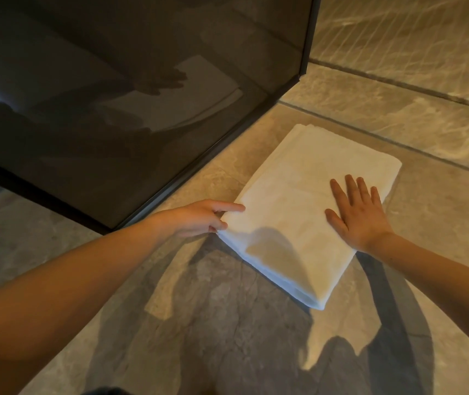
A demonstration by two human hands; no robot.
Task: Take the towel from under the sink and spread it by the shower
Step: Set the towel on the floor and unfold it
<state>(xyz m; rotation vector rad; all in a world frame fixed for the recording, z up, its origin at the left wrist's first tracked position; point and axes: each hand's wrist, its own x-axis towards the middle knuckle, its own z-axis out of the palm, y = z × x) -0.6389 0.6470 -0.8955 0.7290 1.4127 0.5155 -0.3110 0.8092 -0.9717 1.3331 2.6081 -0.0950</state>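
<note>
**A:** Where is the towel [307, 212]?

**B:** It lies on the floor [227, 323], folded in a thick white stack. It sits just beside the dark glass shower wall [130, 115].

**A:** What do the hands do?

**B:** The right hand [356, 215] lies flat on top, fingers spread and straight, gripping nothing. I think it presses down so the stack does not slide.

**A:** And the other?

**B:** The left hand [199, 218] is at the towel's side, across from the right hand. Its thumb and fingers are closed on the edge of a top layer there. I think it is about to lift that layer and open the towel.

**A:** So is it spread yet?

**B:** No. It is at the right place, but not opened out.

**A:** What is the floor like?

**B:** Smooth tan stone tiles with dark lines between them. It looks hard and maybe slippery, so the towel could skid.

**A:** And the room?

**B:** Past the right hand, a stone wall [413, 52] rises. The glass shows a dim mirror picture of the hands. Arm shadows fall on the floor below the towel.
</note>
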